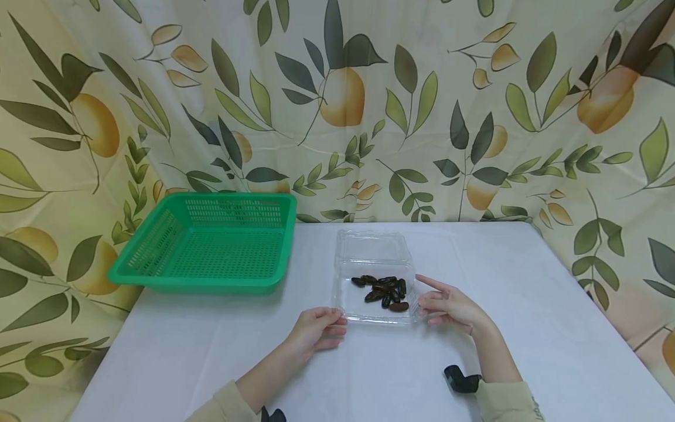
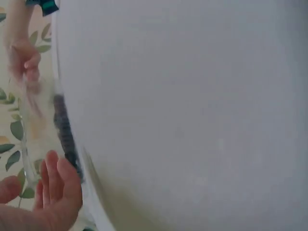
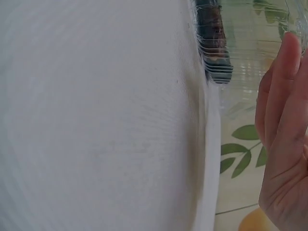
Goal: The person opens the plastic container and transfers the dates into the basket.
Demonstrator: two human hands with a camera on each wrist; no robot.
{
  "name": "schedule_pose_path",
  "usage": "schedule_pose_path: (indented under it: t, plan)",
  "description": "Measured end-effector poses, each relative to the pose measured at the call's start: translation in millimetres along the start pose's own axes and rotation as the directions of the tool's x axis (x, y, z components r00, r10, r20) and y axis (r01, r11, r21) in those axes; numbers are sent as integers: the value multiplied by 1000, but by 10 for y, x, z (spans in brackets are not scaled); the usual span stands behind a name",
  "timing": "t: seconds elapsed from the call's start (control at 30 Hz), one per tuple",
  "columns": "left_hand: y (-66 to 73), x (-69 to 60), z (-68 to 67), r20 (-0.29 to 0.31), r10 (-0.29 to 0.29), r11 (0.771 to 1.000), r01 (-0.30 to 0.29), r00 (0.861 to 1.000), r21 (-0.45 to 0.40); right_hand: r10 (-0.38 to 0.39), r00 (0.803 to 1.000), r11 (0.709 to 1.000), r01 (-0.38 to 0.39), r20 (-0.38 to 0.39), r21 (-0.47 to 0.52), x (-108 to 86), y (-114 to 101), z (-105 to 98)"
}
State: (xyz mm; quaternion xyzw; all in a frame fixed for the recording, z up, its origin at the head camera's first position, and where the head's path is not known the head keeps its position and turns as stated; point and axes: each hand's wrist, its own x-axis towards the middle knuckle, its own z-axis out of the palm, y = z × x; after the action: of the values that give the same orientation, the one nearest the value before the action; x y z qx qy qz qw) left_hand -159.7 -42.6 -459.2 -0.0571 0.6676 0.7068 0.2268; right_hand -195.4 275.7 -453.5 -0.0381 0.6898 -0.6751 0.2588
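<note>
A clear plastic clamshell box (image 1: pixel 348 302) lies on the table with its lid (image 1: pixel 373 247) folded back on the far side. Several dark brown dates (image 1: pixel 387 287) are heaped in its base. At the near left corner is my left hand (image 1: pixel 316 334), thumb by the rim and fingers apart from it; the left wrist view shows those fingers (image 2: pixel 54 180) loosely extended. My right hand (image 1: pixel 453 308) is against the box's right side, index finger stretched along it and the others slightly bent. In the right wrist view the dates (image 3: pixel 211 38) show through the ribbed wall.
A green plastic basket (image 1: pixel 276 281) with slotted sides stands at the back left of the white-covered table (image 1: pixel 221 340). Behind the table hangs a curtain (image 1: pixel 401 176) printed with leaves and fruit. A black wrist device (image 1: pixel 460 380) is by the right sleeve.
</note>
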Motion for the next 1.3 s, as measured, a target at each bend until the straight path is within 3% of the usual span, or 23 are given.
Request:
schedule_pose_path:
  t: [0.07, 0.1, 0.13, 0.17, 0.2, 0.23, 0.27, 0.33, 0.37, 0.43, 0.47, 0.53, 0.63, 0.7, 0.83, 0.93, 1.03, 1.3]
  plan:
    - [47, 16, -24, -28, 80, 984, -74, 996, 161, -2, 1000, 1000, 2, -1, -14, -2, -5, 2]
    - [78, 26, -31, -42, 143, 956, -127, 989, 265, -2, 1000, 1000, 2, -2, -20, -3, -7, 3]
    - [104, 41, -36, -52, 221, 905, -185, 974, 384, -2, 1000, 1000, 2, -4, -25, -4, -11, 5]
    - [134, 58, -35, -42, 304, 832, -243, 952, 499, 0, 1000, 1000, 0, -8, -29, -5, -13, 5]
    - [164, 77, -31, -20, 383, 738, -293, 923, 608, 1, 1000, 1000, -1, -11, -31, -6, -15, 6]
    - [195, 100, -24, 10, 452, 622, -323, 892, 713, 1, 1000, 999, -2, -15, -34, -8, -17, 7]
    - [226, 124, -13, 49, 514, 488, -339, 856, 804, 2, 1000, 999, -2, -18, -38, -10, -20, 8]
    - [280, 183, 14, 133, 571, 260, -331, 810, 907, 1, 1000, 999, -3, -23, -49, -13, -24, 13]
    - [309, 212, 29, 176, 580, 157, -321, 795, 934, 2, 1000, 999, -3, -25, -54, -15, -27, 16]
    - [348, 266, 59, 242, 575, 1, -295, 782, 955, 0, 1000, 998, -1, -27, -64, -19, -32, 24]
    - [366, 291, 75, 269, 565, -61, -286, 780, 956, -1, 1000, 998, -1, -29, -70, -20, -33, 27]
    - [388, 339, 107, 314, 539, -156, -274, 781, 949, 0, 999, 997, -2, -32, -78, -24, -35, 32]
    - [407, 411, 164, 368, 496, -251, -276, 786, 928, 1, 999, 996, -4, -39, -84, -33, -32, 31]
    - [402, 465, 202, 386, 461, -297, -271, 799, 916, 1, 999, 996, -4, -42, -85, -36, -29, 28]
    - [373, 557, 277, 401, 406, -348, -266, 821, 899, 1, 999, 997, -4, -38, -82, -31, -28, 29]
    - [356, 621, 328, 422, 377, -394, -270, 824, 879, 1, 999, 997, -4, -34, -82, -20, -30, 35]
    - [350, 678, 372, 435, 337, -426, -277, 835, 861, -2, 999, 996, -1, -34, -87, -15, -31, 40]
    - [364, 759, 454, 440, 227, -456, -305, 869, 836, -13, 1000, 996, 12, -19, -91, -19, -21, 24]
